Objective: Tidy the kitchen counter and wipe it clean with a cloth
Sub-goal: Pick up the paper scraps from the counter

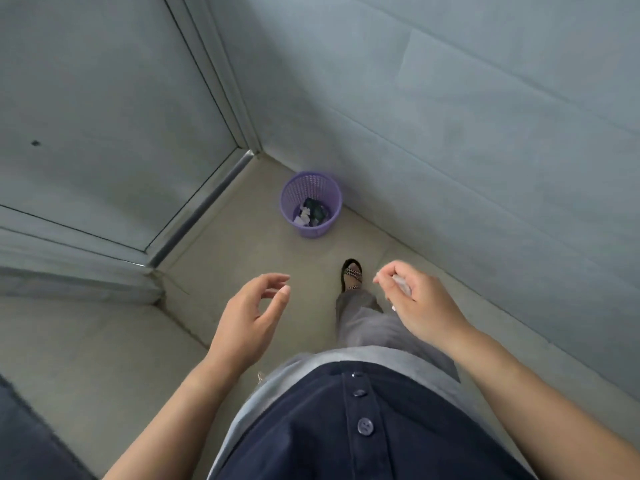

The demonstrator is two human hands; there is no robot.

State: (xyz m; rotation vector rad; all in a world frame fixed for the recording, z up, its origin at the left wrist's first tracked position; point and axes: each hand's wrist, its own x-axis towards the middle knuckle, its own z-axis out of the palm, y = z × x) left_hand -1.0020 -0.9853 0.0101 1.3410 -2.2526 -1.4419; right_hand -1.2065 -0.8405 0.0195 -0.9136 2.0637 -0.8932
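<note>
Hands are held out over a pale floor (104,358) in the head view. The left hand (254,306) holds nothing, its fingers loosely curved and spread, thumb apart from them. The right hand (415,299) has its fingers curled round a small whitish scrap (401,284); what the scrap is made of cannot be told. Ahead of both hands and well apart from them, a purple mesh bin (311,230) stands on the floor in the corner, just beside the grey-blue wall (485,116) and near a metal door strip (207,202). White and dark rubbish (311,211) lies in its bottom. Between the bin and the right hand, a foot in a dark sandal (352,273) is set forward below a grey trouser leg (363,317).
</note>
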